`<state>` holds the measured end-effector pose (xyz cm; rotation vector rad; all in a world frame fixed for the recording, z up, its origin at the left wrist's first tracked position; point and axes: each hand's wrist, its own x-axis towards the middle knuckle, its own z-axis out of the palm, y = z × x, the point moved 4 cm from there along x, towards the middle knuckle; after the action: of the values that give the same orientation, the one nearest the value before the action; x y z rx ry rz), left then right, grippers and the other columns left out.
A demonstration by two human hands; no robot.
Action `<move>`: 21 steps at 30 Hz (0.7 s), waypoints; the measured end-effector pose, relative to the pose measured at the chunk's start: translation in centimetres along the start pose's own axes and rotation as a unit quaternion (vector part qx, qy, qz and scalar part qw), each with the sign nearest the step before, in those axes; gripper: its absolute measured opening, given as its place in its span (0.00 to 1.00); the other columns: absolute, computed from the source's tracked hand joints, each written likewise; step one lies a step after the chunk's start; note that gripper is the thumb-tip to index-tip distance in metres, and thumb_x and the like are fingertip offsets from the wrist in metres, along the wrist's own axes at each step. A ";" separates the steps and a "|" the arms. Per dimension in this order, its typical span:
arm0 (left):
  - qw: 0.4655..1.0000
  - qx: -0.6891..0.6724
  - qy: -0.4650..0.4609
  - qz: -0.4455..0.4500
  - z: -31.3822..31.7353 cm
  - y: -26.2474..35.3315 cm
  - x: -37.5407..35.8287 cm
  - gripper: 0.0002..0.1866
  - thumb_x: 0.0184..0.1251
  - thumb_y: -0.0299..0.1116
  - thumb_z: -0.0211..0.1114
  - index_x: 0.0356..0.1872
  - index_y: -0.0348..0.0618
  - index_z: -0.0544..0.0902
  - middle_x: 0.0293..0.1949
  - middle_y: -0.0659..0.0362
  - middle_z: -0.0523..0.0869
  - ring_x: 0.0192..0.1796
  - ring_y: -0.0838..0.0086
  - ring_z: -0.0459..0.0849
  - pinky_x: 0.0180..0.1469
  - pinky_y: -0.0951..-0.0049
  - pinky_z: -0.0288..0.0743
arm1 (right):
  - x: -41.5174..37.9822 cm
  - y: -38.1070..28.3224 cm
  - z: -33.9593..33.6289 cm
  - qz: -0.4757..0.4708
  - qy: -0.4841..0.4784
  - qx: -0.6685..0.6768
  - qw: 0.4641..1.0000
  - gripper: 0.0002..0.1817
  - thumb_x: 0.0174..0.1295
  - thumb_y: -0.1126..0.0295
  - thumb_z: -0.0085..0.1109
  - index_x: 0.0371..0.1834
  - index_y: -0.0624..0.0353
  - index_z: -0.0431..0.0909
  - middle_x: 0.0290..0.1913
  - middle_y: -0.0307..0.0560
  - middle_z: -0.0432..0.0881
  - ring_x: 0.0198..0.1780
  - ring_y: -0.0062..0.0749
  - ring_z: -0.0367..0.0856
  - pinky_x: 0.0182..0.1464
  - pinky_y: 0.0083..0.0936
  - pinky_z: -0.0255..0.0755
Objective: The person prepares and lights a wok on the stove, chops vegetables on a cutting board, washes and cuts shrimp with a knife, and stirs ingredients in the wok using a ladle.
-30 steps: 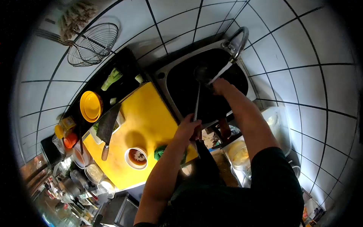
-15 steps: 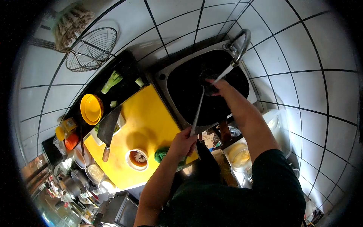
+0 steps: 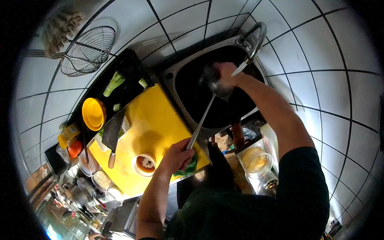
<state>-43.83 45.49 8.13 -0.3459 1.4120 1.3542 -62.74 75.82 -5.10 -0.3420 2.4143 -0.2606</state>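
Observation:
My left hand [image 3: 178, 155] is closed round the end of a long metal ladle [image 3: 205, 116], over the cutting board's right side. The ladle slants up into the dark sink [image 3: 192, 105], its bowl wet and blurred. At the bowl, under the running tap [image 3: 258, 40], is my right hand [image 3: 225, 74]; motion smears its fingers. Beneath my left hand lies a green cloth [image 3: 188, 167], partly covered. A bowl of brown sauce [image 3: 144, 165] with white bits stands nearby on the yellow cutting board [image 3: 158, 120].
A cleaver [image 3: 113, 134] lies across a white tray at the board's left. Beyond it are yellow bowls [image 3: 93, 114] and a green vegetable stalk [image 3: 114, 83]. A wire strainer [image 3: 90, 52] hangs on the wall. A clear tub [image 3: 257, 163] with yellow food stands right of my body.
My left hand has moved left and slightly down with the handle. The ladle's bowl has come up into sight in the sink, and my right hand has shifted slightly up against it.

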 end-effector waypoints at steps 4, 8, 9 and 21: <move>0.980 -0.198 -0.024 0.019 0.7 -1.9 1.0 0.23 0.69 0.29 0.59 0.65 0.40 0.74 0.20 0.61 0.73 0.12 0.79 0.65 0.15 0.79 0.58 | -1.5 2.3 1.7 0.250 0.145 0.455 0.843 0.36 0.58 0.55 0.72 0.66 0.65 0.71 0.57 0.60 0.82 0.58 0.47 0.81 0.56 0.38 0.79; 0.992 -0.090 0.022 0.085 -0.5 -2.6 2.2 0.27 0.69 0.29 0.60 0.69 0.41 0.69 0.23 0.57 0.77 0.20 0.72 0.77 0.22 0.70 0.72 | -3.2 2.4 3.3 0.244 -0.019 0.411 0.878 0.41 0.59 0.54 0.70 0.69 0.69 0.66 0.65 0.64 0.74 0.66 0.50 0.73 0.65 0.37 0.71; 0.976 0.130 0.099 0.144 -0.5 -1.5 2.0 0.28 0.68 0.29 0.59 0.70 0.41 0.69 0.26 0.56 0.79 0.22 0.71 0.79 0.25 0.68 0.75 | -3.2 2.4 2.5 0.198 -0.084 0.311 0.926 0.42 0.59 0.54 0.70 0.70 0.69 0.65 0.68 0.65 0.70 0.69 0.51 0.70 0.68 0.38 0.68; 0.704 0.649 0.244 0.154 0.7 -3.1 -3.8 0.31 0.64 0.28 0.59 0.72 0.44 0.69 0.36 0.52 0.82 0.34 0.59 0.85 0.32 0.57 0.81 | -0.8 1.1 -0.3 0.152 -0.126 -0.174 0.965 0.17 0.69 0.65 0.53 0.49 0.67 0.83 0.58 0.58 0.79 0.58 0.50 0.78 0.59 0.43 0.76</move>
<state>-39.68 43.41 9.78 0.5565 2.5790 0.1752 -62.53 77.09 -4.71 -0.1415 2.2114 0.3303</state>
